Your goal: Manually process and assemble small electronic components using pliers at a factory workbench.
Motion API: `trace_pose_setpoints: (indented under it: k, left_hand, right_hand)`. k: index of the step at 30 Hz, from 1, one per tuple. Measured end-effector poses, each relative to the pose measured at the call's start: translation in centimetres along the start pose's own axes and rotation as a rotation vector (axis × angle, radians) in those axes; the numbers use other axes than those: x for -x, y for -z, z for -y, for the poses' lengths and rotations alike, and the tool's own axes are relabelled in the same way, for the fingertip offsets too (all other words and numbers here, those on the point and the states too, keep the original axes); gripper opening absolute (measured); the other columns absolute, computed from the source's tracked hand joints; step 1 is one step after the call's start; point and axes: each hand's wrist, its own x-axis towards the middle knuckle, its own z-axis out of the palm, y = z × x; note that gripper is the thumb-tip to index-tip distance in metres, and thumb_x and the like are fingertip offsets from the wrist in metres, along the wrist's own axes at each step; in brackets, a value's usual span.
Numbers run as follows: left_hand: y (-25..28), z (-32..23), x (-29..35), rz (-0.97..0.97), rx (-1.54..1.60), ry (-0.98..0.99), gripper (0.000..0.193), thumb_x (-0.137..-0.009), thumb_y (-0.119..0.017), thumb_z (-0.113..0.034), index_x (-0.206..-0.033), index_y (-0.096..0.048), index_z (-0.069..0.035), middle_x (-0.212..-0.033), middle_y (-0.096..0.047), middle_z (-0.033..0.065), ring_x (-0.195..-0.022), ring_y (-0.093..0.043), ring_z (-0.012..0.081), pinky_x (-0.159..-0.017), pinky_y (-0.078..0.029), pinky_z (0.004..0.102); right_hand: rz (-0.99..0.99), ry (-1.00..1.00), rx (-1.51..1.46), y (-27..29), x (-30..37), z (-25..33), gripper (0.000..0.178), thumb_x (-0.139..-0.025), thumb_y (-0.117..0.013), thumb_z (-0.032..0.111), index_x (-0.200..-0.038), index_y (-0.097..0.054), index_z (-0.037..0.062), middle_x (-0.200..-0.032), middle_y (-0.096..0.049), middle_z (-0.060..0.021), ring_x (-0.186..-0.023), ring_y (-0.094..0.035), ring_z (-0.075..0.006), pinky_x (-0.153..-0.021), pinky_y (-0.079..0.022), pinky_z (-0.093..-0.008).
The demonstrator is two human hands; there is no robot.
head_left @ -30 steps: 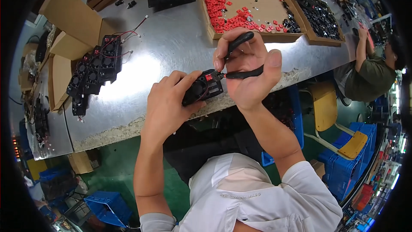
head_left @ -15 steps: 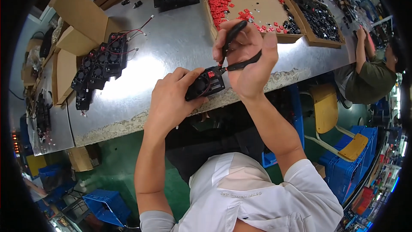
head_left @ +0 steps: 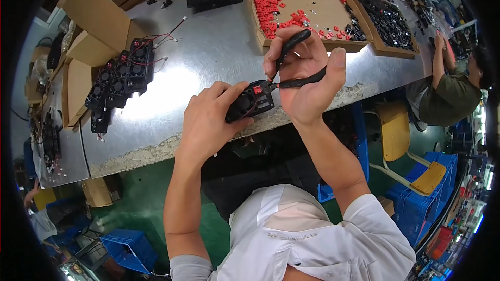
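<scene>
My left hand (head_left: 205, 117) is wrapped round a black fan unit (head_left: 264, 103) above the table's front edge, with thumb and fingers on its sides. A small red part (head_left: 257, 89) sits in the unit's upper face. My right hand (head_left: 305, 101) holds black-handled pliers (head_left: 302, 81), their handles spread apart across the palm and fingers. The pliers' jaws are at the unit's right end, beside the red part; whether they grip anything is too small to tell.
Several fan units with wires (head_left: 119, 80) lie at left beside an open cardboard box (head_left: 96, 49). Another fan unit (head_left: 214, 0) lies farther back. A shallow carton (head_left: 312, 2) holds red parts; a second carton (head_left: 405, 51) holds black parts. At far right sits a co-worker (head_left: 450, 99).
My right hand and the plier handles have shifted slightly right and toward me. The fan unit and my left hand have barely moved.
</scene>
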Motion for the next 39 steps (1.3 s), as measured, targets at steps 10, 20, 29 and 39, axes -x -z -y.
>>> trace_pose_setpoints:
  k: [10, 20, 29, 39]
  left_hand:
    - [0.23, -0.35, -0.11, 0.028, 0.009, 0.045, 0.069, -0.065, -0.089, -0.017, -0.131, -0.068, -0.014, -0.107, -0.068, 0.0104, -0.095, -0.067, 0.0332, -0.083, -0.053, 0.0420]
    - [0.16, -0.32, -0.16, 0.026, 0.011, 0.037, 0.068, -0.066, -0.088, -0.016, -0.130, -0.068, -0.014, -0.107, -0.068, 0.0104, -0.095, -0.067, 0.0335, -0.083, -0.053, 0.0422]
    - [0.27, -0.27, 0.01, 0.023, 0.019, 0.038, 0.068, -0.065, -0.088, -0.016, -0.131, -0.068, -0.014, -0.106, -0.067, 0.0101, -0.095, -0.067, 0.0336, -0.082, -0.053, 0.0419]
    - [0.12, -0.11, -0.02, 0.009, 0.014, 0.007, 0.069, -0.065, -0.088, -0.016, -0.131, -0.067, -0.015, -0.106, -0.067, 0.0099, -0.095, -0.066, 0.0332, -0.082, -0.053, 0.0420]
  right_hand:
    - [-0.041, -0.002, 0.060, 0.11, 0.29, -0.01, 0.090, -0.093, -0.031, 0.080, -0.113, -0.060, -0.0023, -0.085, -0.060, -0.0136, -0.072, -0.056, -0.0246, -0.066, -0.044, -0.0355]
    - [-0.059, 0.013, 0.036, -0.01, 0.22, 0.22, 0.089, -0.093, -0.030, 0.080, -0.112, -0.059, -0.0020, -0.084, -0.059, -0.0133, -0.072, -0.056, -0.0246, -0.067, -0.044, -0.0356]
    - [-0.027, 0.010, 0.040, -0.08, 0.45, -0.12, 0.090, -0.093, -0.030, 0.081, -0.115, -0.059, -0.0013, -0.086, -0.060, -0.0136, -0.073, -0.056, -0.0246, -0.066, -0.044, -0.0352]
    - [-0.002, 0.032, 0.060, -0.07, 0.52, 0.13, 0.092, -0.091, -0.030, 0.083, -0.115, -0.059, -0.0013, -0.088, -0.060, -0.0135, -0.074, -0.056, -0.0248, -0.067, -0.043, -0.0353]
